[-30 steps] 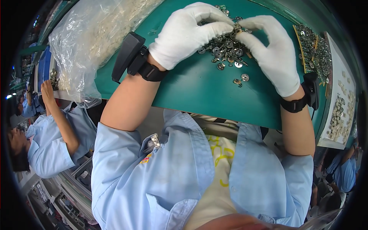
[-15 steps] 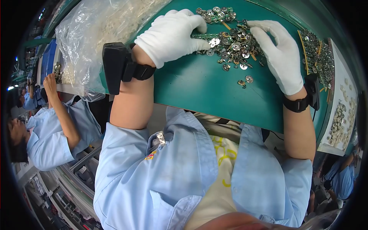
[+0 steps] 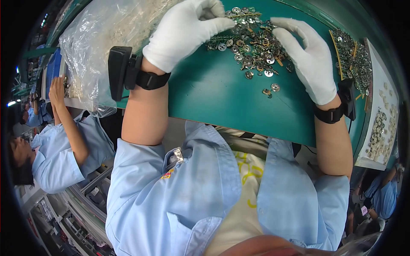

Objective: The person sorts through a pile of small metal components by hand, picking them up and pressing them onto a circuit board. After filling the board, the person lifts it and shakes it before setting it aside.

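Observation:
My left hand (image 3: pixel 188 34), in a white glove, is at the upper middle, its thumb and fingers closed around the end of a narrow strip of small round metal parts (image 3: pixel 247 18) with a tan edge. Its fingertips are partly hidden. Below the strip lies a heap of shiny, disc-like metal parts with green and tan bits (image 3: pixel 258 53); some near the strip are blurred. My right hand (image 3: pixel 305 55), also gloved in white, curves around the heap's right side, thumb and fingers apart and nothing between them. Two loose parts (image 3: pixel 271 90) lie nearer to me.
A green work surface (image 3: pixel 222 94) lies under the heap. A clear plastic bag of pale pieces (image 3: pixel 98 47) bulges at left. More parts in yellow-edged rows (image 3: pixel 350 59) are at right, beside a white tray (image 3: pixel 367 151) with scattered pieces. A co-worker (image 3: pixel 60 145) sits at left.
My left hand has moved up and left, away from the near side of the heap, to the strip. Parts beneath it have shifted. My right hand has hardly moved.

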A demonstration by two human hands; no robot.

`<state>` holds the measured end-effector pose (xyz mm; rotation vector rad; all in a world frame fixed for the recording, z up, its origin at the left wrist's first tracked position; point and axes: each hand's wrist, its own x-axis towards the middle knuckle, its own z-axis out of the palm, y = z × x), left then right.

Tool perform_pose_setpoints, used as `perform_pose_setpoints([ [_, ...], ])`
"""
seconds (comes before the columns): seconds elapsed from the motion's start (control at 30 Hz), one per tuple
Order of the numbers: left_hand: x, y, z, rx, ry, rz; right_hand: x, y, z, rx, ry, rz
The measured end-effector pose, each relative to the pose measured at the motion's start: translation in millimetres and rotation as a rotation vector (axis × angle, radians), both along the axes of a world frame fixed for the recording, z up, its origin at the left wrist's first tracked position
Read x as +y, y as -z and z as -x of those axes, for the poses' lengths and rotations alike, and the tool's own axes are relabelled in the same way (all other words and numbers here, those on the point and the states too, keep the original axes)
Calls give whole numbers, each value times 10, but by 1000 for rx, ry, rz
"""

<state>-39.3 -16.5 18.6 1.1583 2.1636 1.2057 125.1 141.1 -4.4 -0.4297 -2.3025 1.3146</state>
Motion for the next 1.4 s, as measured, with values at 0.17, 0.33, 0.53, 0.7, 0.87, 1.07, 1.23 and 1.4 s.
perform_pose_setpoints([
  [0.17,76,185,-11,-445,325,-223,-30,-5,-99,52,-52,91],
  [0.33,172,-22,-348,-616,453,-282,163,78,-290,23,-68,120],
  [0.53,203,465,-247,-278,723,-512,247,261,-457,54,-87,294],
  [0.7,33,21,-92,-697,256,-171,110,-15,-159,88,-191,368],
  [0.87,-60,61,6,-700,167,-173,8,-89,-44,-7,-121,247],
  [1.07,-35,69,7,-673,137,-179,-179,-155,30,157,-24,141],
  [1.23,11,208,56,-579,403,-286,-24,-15,-20,101,-210,-11],
  [1.4,15,301,127,-249,720,-508,-73,-18,-29,71,-257,362],
])
